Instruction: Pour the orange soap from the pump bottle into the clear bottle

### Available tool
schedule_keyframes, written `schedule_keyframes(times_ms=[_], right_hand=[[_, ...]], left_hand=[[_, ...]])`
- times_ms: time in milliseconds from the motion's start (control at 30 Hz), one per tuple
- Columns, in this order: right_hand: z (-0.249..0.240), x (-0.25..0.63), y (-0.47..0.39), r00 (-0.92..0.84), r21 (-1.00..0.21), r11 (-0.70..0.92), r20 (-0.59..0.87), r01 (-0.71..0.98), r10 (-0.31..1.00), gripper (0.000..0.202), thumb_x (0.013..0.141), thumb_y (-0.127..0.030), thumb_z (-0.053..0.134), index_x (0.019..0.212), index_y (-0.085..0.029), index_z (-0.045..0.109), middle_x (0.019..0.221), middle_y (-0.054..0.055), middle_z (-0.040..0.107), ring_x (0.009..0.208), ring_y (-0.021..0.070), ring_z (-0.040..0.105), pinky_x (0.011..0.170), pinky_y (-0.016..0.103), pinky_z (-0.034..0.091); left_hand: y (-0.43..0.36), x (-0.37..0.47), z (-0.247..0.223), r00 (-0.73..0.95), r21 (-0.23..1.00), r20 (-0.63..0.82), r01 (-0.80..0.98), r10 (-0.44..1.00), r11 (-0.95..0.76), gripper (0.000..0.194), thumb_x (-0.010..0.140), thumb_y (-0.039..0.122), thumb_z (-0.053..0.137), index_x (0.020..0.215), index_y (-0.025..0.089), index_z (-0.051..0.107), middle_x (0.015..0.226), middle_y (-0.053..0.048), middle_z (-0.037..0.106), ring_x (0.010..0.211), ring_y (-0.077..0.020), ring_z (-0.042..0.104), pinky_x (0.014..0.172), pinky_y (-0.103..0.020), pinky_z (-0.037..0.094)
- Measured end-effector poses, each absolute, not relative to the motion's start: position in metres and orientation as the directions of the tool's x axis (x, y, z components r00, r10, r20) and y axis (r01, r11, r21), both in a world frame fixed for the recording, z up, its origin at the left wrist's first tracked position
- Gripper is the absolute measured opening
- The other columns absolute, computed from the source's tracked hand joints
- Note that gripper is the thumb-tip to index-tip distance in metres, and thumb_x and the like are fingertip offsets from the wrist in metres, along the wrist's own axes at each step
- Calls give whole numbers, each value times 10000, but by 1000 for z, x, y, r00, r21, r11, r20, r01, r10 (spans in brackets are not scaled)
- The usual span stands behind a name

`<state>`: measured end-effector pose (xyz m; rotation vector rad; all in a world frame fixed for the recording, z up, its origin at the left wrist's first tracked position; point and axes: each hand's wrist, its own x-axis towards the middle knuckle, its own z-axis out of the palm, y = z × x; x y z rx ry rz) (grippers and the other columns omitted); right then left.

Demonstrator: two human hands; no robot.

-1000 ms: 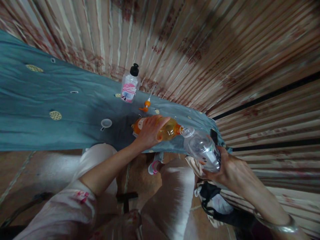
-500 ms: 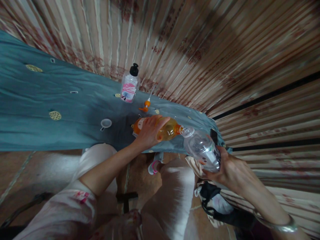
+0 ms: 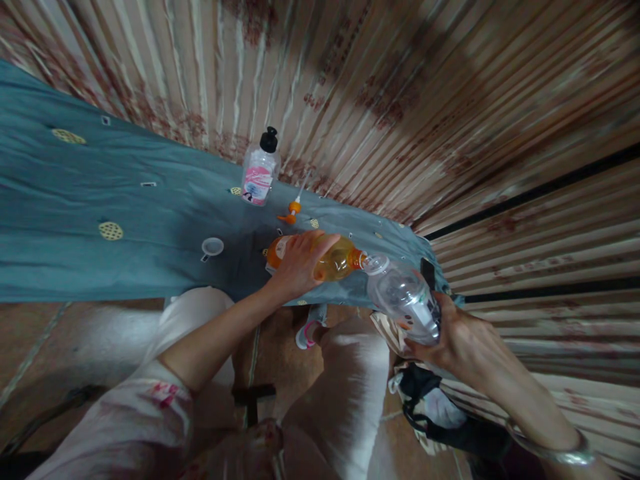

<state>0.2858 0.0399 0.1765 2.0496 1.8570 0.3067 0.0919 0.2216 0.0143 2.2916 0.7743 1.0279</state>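
My left hand [image 3: 297, 261] is wrapped round an orange bottle [image 3: 337, 258], which lies nearly on its side over the blue-green cloth. Its neck points right and meets the mouth of a clear plastic bottle [image 3: 400, 293]. The fingers of my right hand [image 3: 443, 330] close round the base of that clear bottle, which is tilted with its mouth up and to the left. Behind my left hand an orange pump head [image 3: 291, 212] with a thin clear tube lies on the cloth. A clear bottle with a black cap and pink label [image 3: 257, 177] is further back.
A small white strainer or cup [image 3: 213, 247] rests on the cloth [image 3: 50, 200] left of my left hand. Pleated curtains [image 3: 375, 100] hang behind and to the right. A dark object [image 3: 427, 270] lies near the cloth's right end. Below right is a black bag [image 3: 430, 400].
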Motion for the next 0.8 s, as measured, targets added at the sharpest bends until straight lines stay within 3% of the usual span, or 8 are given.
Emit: schedule_keyframes(times_ms=[400, 800], right_hand=[[176, 286, 40, 132, 397, -91, -77, 913, 988, 631, 774, -585, 514, 1148, -79, 479, 581, 63, 633, 525, 263, 636, 477, 310, 412], [178, 284, 40, 138, 379, -94, -90, 921, 986, 628, 781, -590, 501, 1144, -78, 482, 573, 62, 627, 533, 267, 637, 472, 307, 414]], left_hand=[[222, 92, 12, 549, 647, 492, 288, 675, -706, 718, 757, 319, 689, 1396, 250, 369, 1360, -130, 472, 1272, -304, 438, 1050, -482, 341], [222, 92, 13, 549, 642, 496, 291, 673, -710, 715, 747, 257, 678, 1393, 245, 371, 1355, -132, 475, 1264, -311, 445, 1048, -480, 345]])
